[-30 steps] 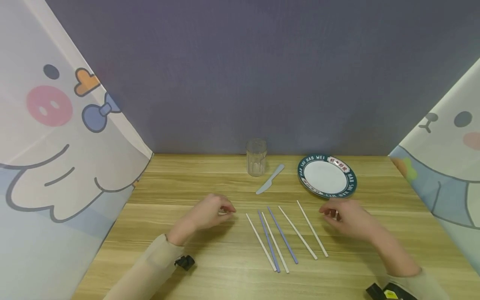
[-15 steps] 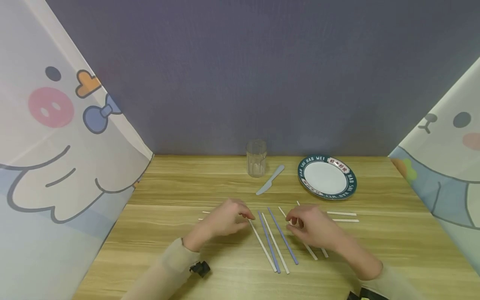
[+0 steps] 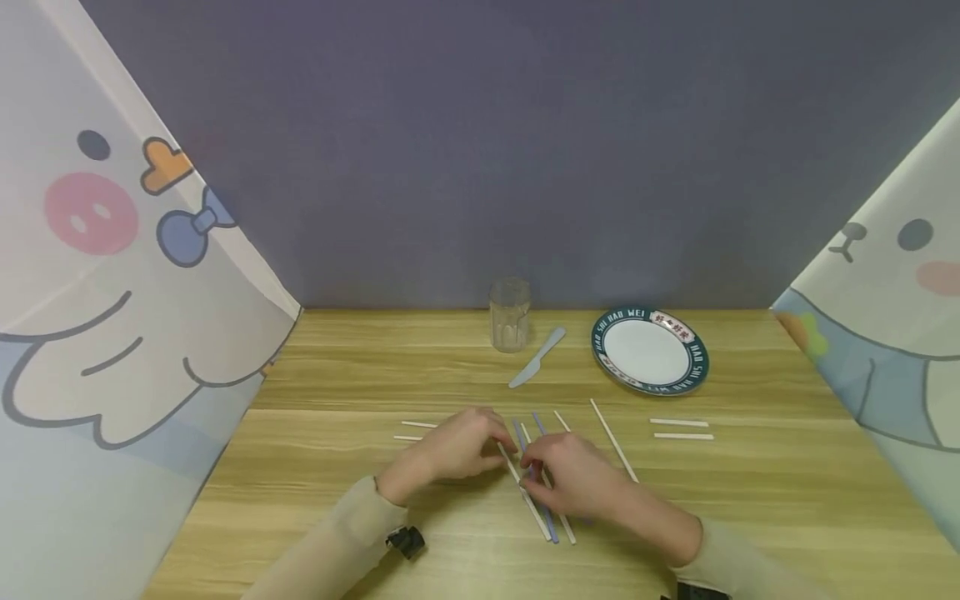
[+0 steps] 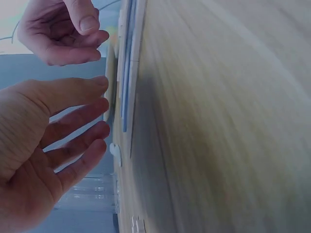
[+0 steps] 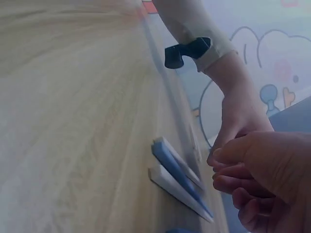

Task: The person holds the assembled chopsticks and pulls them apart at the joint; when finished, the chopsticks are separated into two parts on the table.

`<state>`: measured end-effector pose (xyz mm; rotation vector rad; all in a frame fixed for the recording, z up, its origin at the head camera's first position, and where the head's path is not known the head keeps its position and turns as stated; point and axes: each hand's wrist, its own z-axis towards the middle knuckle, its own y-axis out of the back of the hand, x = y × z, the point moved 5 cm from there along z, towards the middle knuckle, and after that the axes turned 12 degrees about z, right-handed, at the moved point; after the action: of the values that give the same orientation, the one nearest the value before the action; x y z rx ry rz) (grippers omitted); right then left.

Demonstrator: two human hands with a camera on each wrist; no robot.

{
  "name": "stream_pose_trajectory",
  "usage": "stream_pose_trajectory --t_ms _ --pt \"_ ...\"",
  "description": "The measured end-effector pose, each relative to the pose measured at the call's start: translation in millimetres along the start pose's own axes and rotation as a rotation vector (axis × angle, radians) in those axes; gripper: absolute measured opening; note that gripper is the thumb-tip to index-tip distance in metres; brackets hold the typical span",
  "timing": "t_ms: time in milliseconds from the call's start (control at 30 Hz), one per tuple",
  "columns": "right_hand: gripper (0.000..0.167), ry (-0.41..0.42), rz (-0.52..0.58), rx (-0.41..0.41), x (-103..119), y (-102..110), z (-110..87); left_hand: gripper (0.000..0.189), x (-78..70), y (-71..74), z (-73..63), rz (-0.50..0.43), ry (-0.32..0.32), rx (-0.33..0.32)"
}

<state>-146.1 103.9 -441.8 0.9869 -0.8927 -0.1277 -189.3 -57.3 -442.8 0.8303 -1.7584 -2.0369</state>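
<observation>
My left hand (image 3: 467,446) hovers by the upper end of the leftmost white stick (image 3: 534,510), fingers loosely bent. In the left wrist view its thumb and fingers (image 4: 80,124) stand apart with nothing between them. My right hand (image 3: 573,479) is over the middle of the row, its fingertips close to that same white stick. It covers parts of the blue stick (image 3: 548,523) and other white and blue sticks. In the right wrist view its fingers are loosely curled, beside the blue stick (image 5: 175,170) and a white stick (image 5: 177,191). Farther right lies another white stick (image 3: 612,437).
Behind the sticks are a clear glass (image 3: 509,317), a pale plastic knife (image 3: 537,358) and a green-rimmed plate (image 3: 647,387). Short white sticks (image 3: 682,436) lie at right, and more short white sticks (image 3: 418,424) at left. A dark panel (image 3: 480,167) closes the table's back.
Both hands have come inward, the right one sweeping left across the row of sticks. Short white sticks now show at both sides, where the hands were before.
</observation>
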Motion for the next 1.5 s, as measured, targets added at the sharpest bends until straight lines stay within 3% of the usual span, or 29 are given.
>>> stream_pose_trajectory --t_ms 200,433,633,800,900,1000,1100,1233,1400,1500 --pt "0.018 -0.098 0.063 0.051 -7.3 -12.1 1.8 0.009 0.1 -7.9 6.2 0.063 -0.008 0.044" --pt "0.024 -0.08 -0.013 0.031 -5.5 -21.2 3.1 0.008 3.7 -17.8 7.9 0.109 -0.022 0.097" --pt "0.019 -0.125 0.0 0.046 -5.5 -24.9 4.9 0.009 3.4 -15.0 3.9 0.097 -0.056 0.097" --pt "0.019 -0.105 0.06 0.002 0.5 -11.1 6.4 0.01 2.8 -4.7 -1.5 0.017 -0.06 0.085" --pt "0.021 -0.104 0.037 -0.024 4.0 7.5 8.6 0.008 -0.7 9.0 -1.5 -0.079 -0.055 0.027" --pt "0.018 -0.101 -0.054 -0.038 7.5 29.3 11.7 0.006 -7.2 24.4 3.2 -0.109 -0.07 -0.086" --pt "0.012 -0.08 -0.131 -0.047 11.4 48.6 15.1 0.005 -14.7 37.8 7.8 -0.06 -0.083 -0.228" --pt "0.015 -0.002 -0.127 -0.037 17.1 65.7 17.0 0.004 -25.9 51.0 9.7 0.029 -0.086 -0.363" --pt "0.027 0.106 -0.122 -0.016 21.0 75.9 16.4 0.008 -34.9 59.2 7.9 0.081 -0.106 -0.417" --pt "0.028 0.123 -0.14 -0.026 20.3 77.5 16.0 0.01 -36.9 61.1 5.9 0.088 -0.108 -0.421"
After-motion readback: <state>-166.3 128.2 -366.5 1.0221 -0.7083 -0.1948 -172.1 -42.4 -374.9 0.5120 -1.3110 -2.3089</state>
